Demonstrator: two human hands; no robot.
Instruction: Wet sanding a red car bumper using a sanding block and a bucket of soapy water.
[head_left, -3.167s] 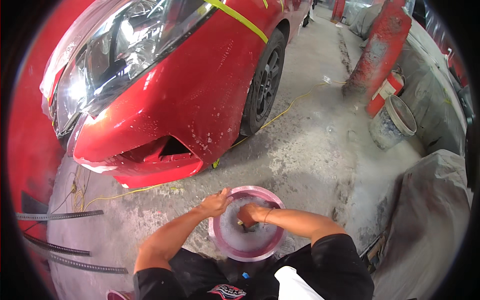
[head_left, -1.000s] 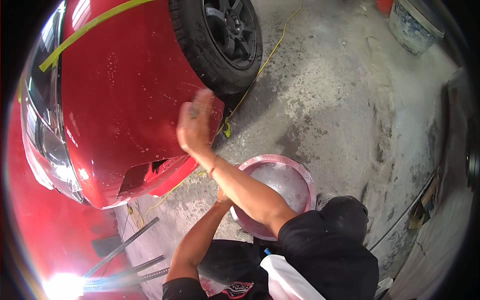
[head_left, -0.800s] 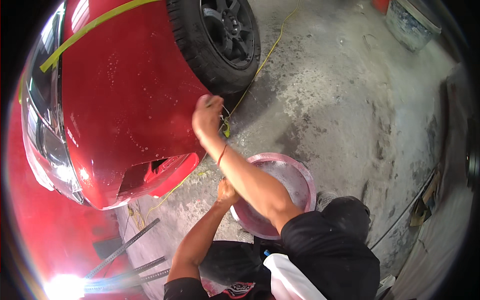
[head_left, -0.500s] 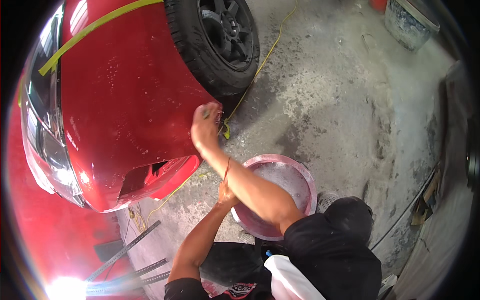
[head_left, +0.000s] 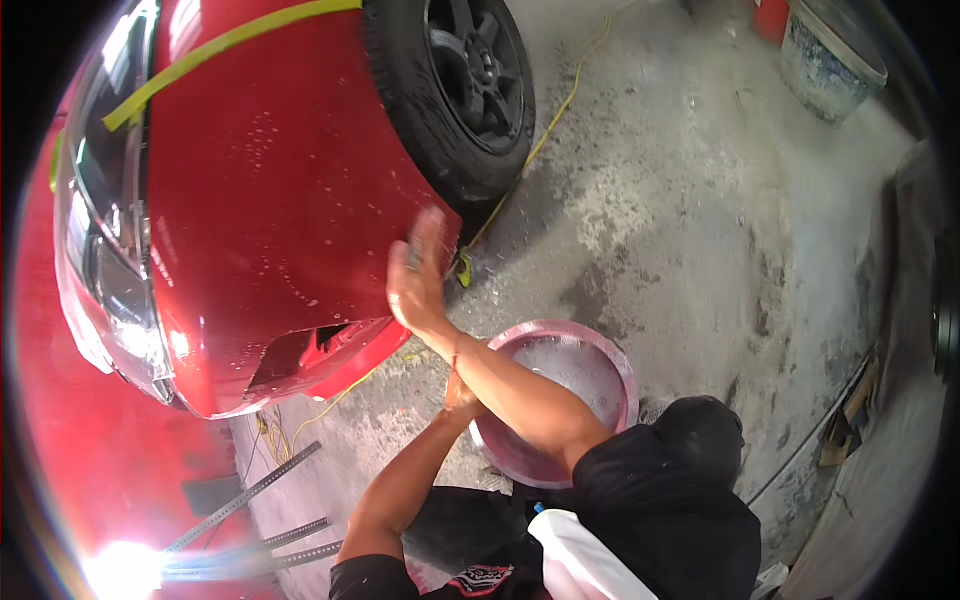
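My right hand [head_left: 418,280] lies against the lower corner of a wet red car bumper [head_left: 290,210], just below the wheel arch. Its fingers are blurred by motion, and a small dark greyish thing shows between thumb and fingers, too smeared to name. Below the right forearm is my left hand [head_left: 462,396], at the left rim of a pinkish round basin [head_left: 626,385]. The right forearm crosses in front of its fingers, so I cannot see what they do. Whitish, foamy water fills part of the basin. Pale droplets and streaks spot the bumper.
A black-spoked wheel [head_left: 485,85] stands beyond the bumper, with a yellow cord [head_left: 560,110] running past it on the stained concrete floor. Perforated metal strips [head_left: 250,490] and a bright lamp [head_left: 125,570] are lower left. A dirty bucket [head_left: 825,65] stands far right.
My right hand remains at the bumper's corner, its fingers now stretched further up. The view has shifted, so the car appears slightly further right. My left hand stays beside the basin.
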